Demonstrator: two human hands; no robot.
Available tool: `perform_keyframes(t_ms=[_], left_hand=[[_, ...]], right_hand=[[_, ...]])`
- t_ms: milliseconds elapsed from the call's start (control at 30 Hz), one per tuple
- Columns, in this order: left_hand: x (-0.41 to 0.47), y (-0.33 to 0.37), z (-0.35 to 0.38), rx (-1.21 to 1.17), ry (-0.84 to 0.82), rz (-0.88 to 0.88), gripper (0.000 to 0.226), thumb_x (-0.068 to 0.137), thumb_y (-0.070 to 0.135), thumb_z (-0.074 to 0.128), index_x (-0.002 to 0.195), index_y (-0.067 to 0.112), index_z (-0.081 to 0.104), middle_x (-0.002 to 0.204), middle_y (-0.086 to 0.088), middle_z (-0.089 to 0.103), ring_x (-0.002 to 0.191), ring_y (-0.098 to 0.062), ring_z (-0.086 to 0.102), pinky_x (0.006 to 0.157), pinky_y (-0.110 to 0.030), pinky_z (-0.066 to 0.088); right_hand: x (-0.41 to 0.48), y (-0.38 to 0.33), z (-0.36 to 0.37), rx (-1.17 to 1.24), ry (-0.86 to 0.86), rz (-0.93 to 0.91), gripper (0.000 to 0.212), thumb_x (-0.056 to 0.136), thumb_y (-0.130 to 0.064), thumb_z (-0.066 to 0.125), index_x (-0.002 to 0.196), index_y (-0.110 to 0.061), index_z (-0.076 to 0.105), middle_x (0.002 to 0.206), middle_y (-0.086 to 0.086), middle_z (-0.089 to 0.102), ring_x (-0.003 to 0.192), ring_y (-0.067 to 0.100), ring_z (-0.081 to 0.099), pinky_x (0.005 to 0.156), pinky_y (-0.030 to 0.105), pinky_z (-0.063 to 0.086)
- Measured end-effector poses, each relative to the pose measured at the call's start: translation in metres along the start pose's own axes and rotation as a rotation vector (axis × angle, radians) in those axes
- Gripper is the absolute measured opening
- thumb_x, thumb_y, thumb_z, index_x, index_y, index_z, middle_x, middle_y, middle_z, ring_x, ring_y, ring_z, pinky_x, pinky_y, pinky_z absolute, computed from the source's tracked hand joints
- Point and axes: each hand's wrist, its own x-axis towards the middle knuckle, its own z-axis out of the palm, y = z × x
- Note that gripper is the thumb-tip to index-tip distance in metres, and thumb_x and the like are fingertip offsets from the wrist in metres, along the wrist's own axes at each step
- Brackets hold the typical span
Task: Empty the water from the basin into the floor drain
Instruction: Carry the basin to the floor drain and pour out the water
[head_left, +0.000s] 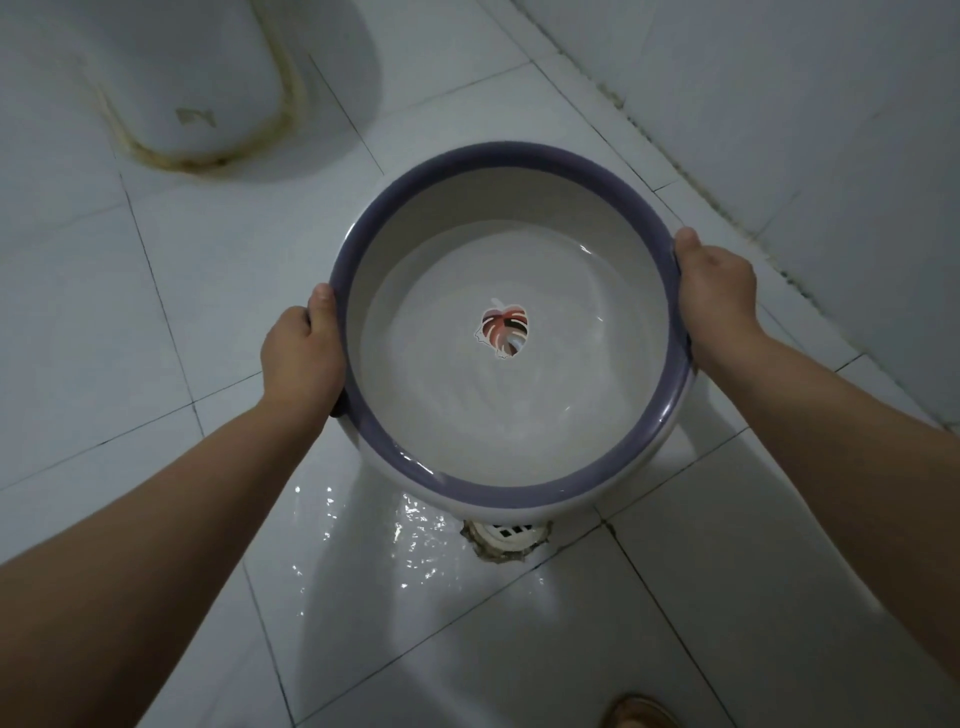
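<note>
A round white basin (395, 249) with a purple rim is held above the tiled floor, tilted towards me. Clear water lies in it over a leaf sticker (504, 330). My left hand (301, 353) grips the rim on the left side and my right hand (717, 291) grips it on the right. The floor drain (506, 540), a white grate in a chipped hole, sits just below the basin's near edge and is partly hidden by it. Water glistens on the tile (374, 540) left of the drain.
A white toilet base (197, 88) with stained sealant stands at the upper left. A tiled wall (805, 130) runs along the right, with dark grime at its foot. A brown slipper tip (641, 714) shows at the bottom edge.
</note>
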Motion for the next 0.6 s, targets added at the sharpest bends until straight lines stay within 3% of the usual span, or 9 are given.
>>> perform_keyframes(t_ms=[200,300,367,600], left_hand=[[0.0002,-0.0009,0.0016,0.005,0.002,0.007,0.050,0.096,0.047,0.024,0.078,0.006,0.047,0.064,-0.003,0.044,0.062,-0.019,0.044,0.059,-0.033,0.038],[0.0011,-0.0012,0.0017,0.009,0.001,0.004,0.052,0.096,0.048,0.024,0.081,0.005,0.049,0.066,-0.005,0.046,0.072,-0.026,0.049,0.068,-0.040,0.042],[0.0012,-0.0018,0.0023,0.002,-0.001,-0.008,0.052,0.095,0.048,0.024,0.082,0.006,0.049,0.065,-0.003,0.045,0.073,-0.026,0.049,0.067,-0.038,0.041],[-0.0001,-0.0040,0.0024,-0.011,0.008,-0.001,0.052,0.096,0.048,0.023,0.084,0.005,0.050,0.070,-0.007,0.049,0.074,-0.026,0.051,0.068,-0.040,0.043]], right_hand=[[0.0003,0.0024,0.0014,-0.013,0.014,-0.005,0.046,0.092,-0.043,0.040,0.055,-0.017,0.037,0.058,0.002,0.040,0.057,0.017,0.039,0.060,0.030,0.032],[0.0003,0.0020,0.0019,-0.020,0.016,-0.018,0.047,0.092,-0.043,0.039,0.053,-0.018,0.038,0.057,0.001,0.041,0.055,0.015,0.039,0.055,0.030,0.031],[0.0004,0.0020,0.0027,-0.007,0.014,-0.012,0.046,0.092,-0.043,0.039,0.053,-0.018,0.040,0.058,0.000,0.042,0.055,0.014,0.040,0.053,0.029,0.032],[0.0006,0.0032,0.0036,0.018,0.008,-0.012,0.045,0.091,-0.044,0.041,0.053,-0.020,0.044,0.059,-0.001,0.046,0.063,0.017,0.047,0.065,0.030,0.037]])
